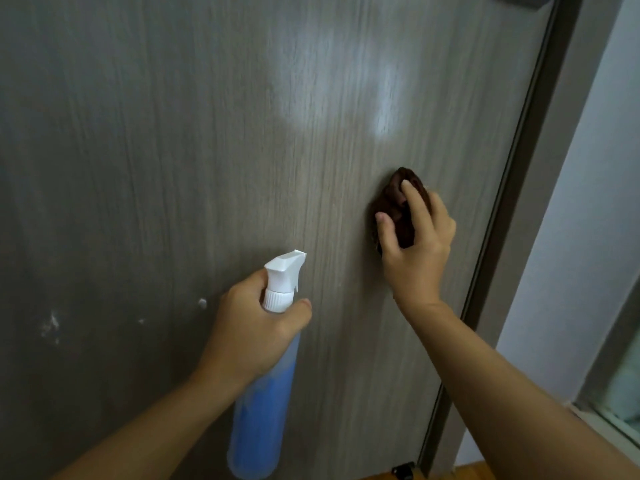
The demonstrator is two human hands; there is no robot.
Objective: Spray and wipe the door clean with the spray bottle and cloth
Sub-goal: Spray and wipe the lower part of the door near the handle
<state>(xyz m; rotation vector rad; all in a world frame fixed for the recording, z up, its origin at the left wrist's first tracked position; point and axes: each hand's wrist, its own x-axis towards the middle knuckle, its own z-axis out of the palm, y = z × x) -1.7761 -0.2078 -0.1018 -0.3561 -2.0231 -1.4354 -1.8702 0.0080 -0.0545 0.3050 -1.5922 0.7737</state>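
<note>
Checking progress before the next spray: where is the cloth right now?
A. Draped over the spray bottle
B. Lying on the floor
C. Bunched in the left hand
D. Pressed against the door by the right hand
D: the right hand holds the dark cloth against the door, while the left hand grips the spray bottle.

You face a grey-brown wood-grain door [173, 168] with pale whitish patches. Your translucent spray bottle [263, 393] holds blue liquid under a white trigger head, and your bunched cloth [398, 216] is dark brown.
</note>
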